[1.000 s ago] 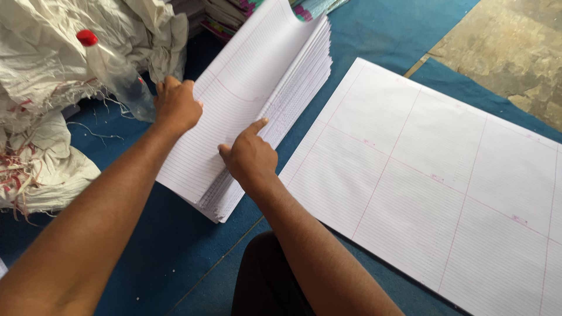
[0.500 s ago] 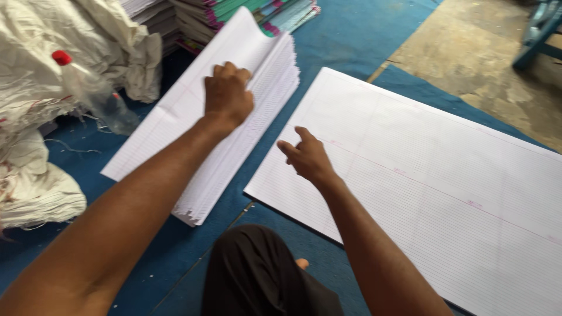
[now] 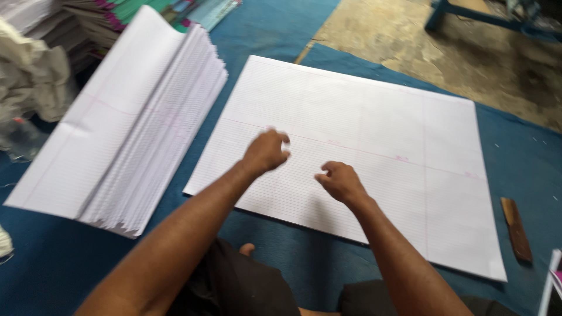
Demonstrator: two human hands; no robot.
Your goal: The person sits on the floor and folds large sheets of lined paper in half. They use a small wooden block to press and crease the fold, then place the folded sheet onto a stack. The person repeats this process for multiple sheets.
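The large ruled sheet [image 3: 374,140] lies flat and spread out on the blue mat [image 3: 275,29] on the floor, straight ahead of the seated person. Its near edge is just beyond the knees and its far edge reaches almost to the bare concrete floor [image 3: 398,35]. Pink lines divide it into panels.

Both hands are over the near half of it. The left hand [image 3: 266,151] hovers above the sheet's near left quarter with its fingers curled in. It is blurred, so whether its grip is closed on anything cannot be told. The right hand [image 3: 341,182] is just beside it, lower and closer to the body. Its fingers are bent but apart, the grip holds nothing, and the fingertips are at or just above the paper.

To the left, near but apart from the sheet, a thick stack of folded ruled sheets [image 3: 123,134] rests on the mat with its fanned edges towards the sheet. Beyond it are a pile of notebooks [image 3: 134,14] and some white sacking [image 3: 35,76]. A wooden strip [image 3: 516,228] lies on the mat off the sheet's right edge.

By the look of it, the step in hand is the handling of this single open sheet, with neither hand yet holding it. Taking it up cleanly would call for both grips on one edge, well apart, so the wide, limp paper neither buckles nor creases off its printed lines.
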